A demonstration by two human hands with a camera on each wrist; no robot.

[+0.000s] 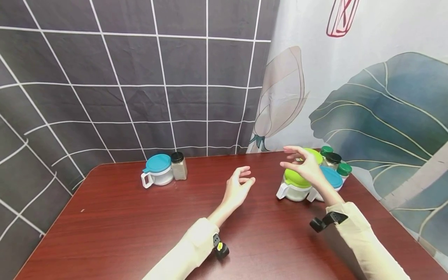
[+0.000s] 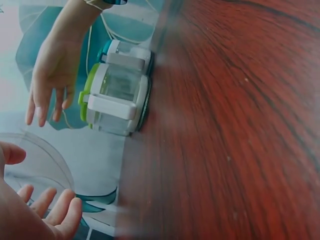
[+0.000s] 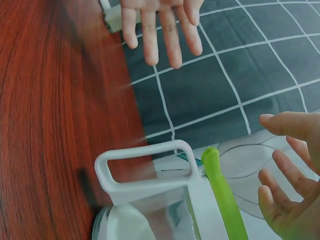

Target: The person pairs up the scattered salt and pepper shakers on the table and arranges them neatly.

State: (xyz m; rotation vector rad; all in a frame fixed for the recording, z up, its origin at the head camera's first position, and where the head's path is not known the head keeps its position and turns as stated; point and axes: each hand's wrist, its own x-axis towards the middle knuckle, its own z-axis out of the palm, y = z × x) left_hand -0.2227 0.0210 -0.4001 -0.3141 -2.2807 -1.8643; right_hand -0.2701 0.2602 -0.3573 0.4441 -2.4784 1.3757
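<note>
- Hovering above the front green-lidded jar [image 1: 296,191], the right hand [image 1: 305,165] is released, fingers bent, thumb apart from them, nothing in its grip; the wrist views show it clear of the lid [image 3: 222,192].
- That jar stands upright on the desk [image 1: 140,233], right of centre in the head frame, at the near left of a tight cluster.
- Its white handle [image 3: 140,151] juts toward the lower left of the head frame and looks free of obstacles, so a hold there seems safer than a pinch on the lid, which might lift off.
- If taking it from above, spread thumb and fingers around the body below the rim before closing.
- Mind the blue-lidded jar [image 1: 331,178] just beside it on the right and the other green lid [image 1: 314,156] behind: a sideways nudge could jostle both.
- Drawing it toward the lower left of the frame, where bare desk lies, should avoid its neighbours; keep it level.
- The left hand [image 1: 236,188], near mid-frame, is likewise empty, fingers loosely extended above the desk; from there it could steady the jar's left side.
</note>
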